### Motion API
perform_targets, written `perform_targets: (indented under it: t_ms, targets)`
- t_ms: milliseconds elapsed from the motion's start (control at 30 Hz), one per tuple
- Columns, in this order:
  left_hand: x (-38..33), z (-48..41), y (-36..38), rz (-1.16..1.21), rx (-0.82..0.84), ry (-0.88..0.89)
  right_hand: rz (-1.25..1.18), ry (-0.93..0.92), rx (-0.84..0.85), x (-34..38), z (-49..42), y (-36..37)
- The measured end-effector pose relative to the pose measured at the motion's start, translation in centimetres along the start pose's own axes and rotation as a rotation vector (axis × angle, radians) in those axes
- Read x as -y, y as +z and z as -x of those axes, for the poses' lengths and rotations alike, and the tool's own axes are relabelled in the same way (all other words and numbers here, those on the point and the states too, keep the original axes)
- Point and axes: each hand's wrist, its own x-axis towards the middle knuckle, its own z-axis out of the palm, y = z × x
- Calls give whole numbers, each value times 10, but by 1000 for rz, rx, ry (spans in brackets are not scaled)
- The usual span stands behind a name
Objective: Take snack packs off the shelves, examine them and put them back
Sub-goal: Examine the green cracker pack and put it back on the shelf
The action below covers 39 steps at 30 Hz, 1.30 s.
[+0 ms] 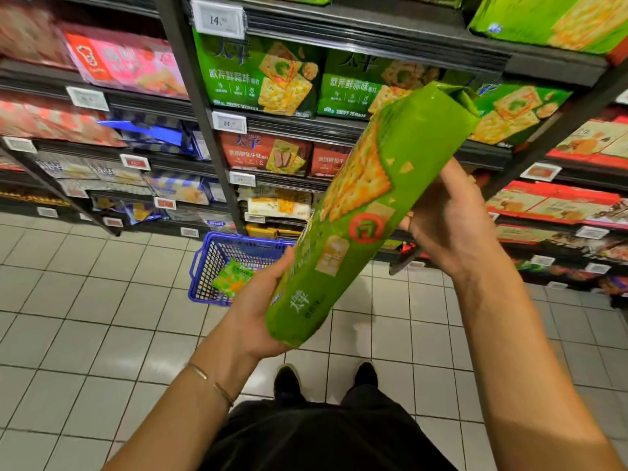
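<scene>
Close up, my left hand (258,311) has its fingers wrapped round the lower end of the green cracker pack (373,205), and my right hand (448,226) clasps its side higher up. The pack is tilted in front of the shelves (373,39). I judge I'm mid-examination. Returning it means lifting it level and sliding it in among the matching green packs (258,76).

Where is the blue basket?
In the head view, the blue plastic basket sits on the tiled floor left of centre, behind the left hand holding the green cracker pack.
</scene>
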Motion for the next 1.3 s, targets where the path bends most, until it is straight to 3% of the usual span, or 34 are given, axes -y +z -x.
perform_targets:
  t_ms: [267, 367, 467, 633, 767, 900, 1033, 1200, 1300]
  targets:
    - [-5, 3, 1, 25, 6, 37, -30, -5, 16, 6, 5, 0]
    - [-10, 8, 0, 32, 57, 108, -173, 38, 45, 11, 6, -5]
    - [-23, 15, -6, -34, 73, 300, -341, 83, 212, 14, 15, -21]
    - [-49, 42, -14, -258, 8, 738, -57, 59, 328, 1, 28, -50]
    - [-61, 57, -15, -531, -13, 993, 144, 30, 224, -19, 23, -51]
    - [-69, 79, -9, -832, -33, 1168, 250, -69, 12, -32, 20, -61]
    - [-68, 88, 1, -1007, 64, 1240, 254, -131, -31, -33, 18, -69]
    - [-70, 85, 2, -969, 29, 1249, 244, -174, -35, -29, 19, -66]
    - [-69, 78, -4, -893, 19, 1181, 89, -158, 8, -29, 22, -65]
